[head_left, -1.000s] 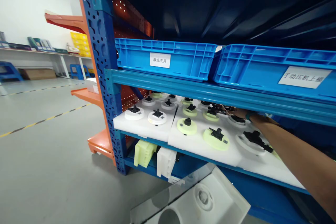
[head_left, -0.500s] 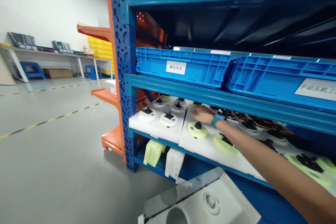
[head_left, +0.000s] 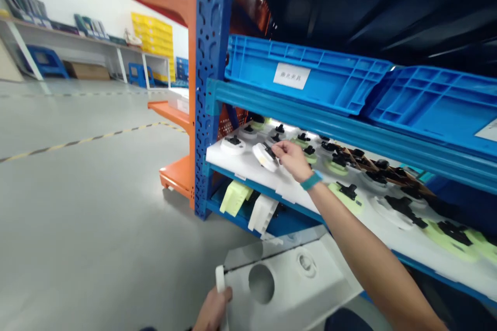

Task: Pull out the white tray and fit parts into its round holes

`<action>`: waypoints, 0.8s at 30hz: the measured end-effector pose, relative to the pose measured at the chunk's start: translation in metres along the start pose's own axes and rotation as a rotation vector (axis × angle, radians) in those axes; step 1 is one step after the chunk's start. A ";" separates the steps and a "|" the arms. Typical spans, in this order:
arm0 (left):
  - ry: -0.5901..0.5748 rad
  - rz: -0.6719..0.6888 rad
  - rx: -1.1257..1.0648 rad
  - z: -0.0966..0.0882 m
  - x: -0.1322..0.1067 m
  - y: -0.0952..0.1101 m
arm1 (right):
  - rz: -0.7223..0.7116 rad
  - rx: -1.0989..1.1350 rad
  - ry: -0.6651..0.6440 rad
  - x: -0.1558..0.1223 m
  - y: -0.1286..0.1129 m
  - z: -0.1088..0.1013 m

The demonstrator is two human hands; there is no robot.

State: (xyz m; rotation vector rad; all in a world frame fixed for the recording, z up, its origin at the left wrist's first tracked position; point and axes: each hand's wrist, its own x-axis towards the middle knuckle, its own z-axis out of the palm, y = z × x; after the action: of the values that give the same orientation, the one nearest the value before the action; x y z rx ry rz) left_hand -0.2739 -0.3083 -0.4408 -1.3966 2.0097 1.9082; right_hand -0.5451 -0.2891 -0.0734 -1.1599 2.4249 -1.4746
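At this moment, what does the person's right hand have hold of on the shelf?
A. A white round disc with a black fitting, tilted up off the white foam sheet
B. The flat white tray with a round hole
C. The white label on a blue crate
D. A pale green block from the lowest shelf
A: the right hand pinches the white disc, tilted off the foam sheet; the left hand grips the white tray.

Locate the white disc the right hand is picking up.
In the head view, the white disc is tilted in the right hand, just above the white foam sheet near the blue upright.
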 end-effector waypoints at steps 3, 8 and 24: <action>-0.051 -0.014 -0.063 -0.007 -0.015 0.015 | 0.174 0.520 -0.158 -0.086 0.023 -0.013; -0.122 -0.091 -0.061 -0.016 -0.025 0.026 | 0.725 0.526 -0.315 -0.218 0.113 0.014; -0.134 -0.114 0.003 -0.013 -0.029 0.028 | 0.476 -0.143 -0.192 -0.264 0.262 0.079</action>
State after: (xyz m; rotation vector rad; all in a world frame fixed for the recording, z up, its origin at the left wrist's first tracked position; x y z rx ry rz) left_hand -0.2669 -0.3068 -0.3993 -1.3140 1.8321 1.8955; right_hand -0.4710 -0.1138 -0.4022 -0.6358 2.4677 -1.0169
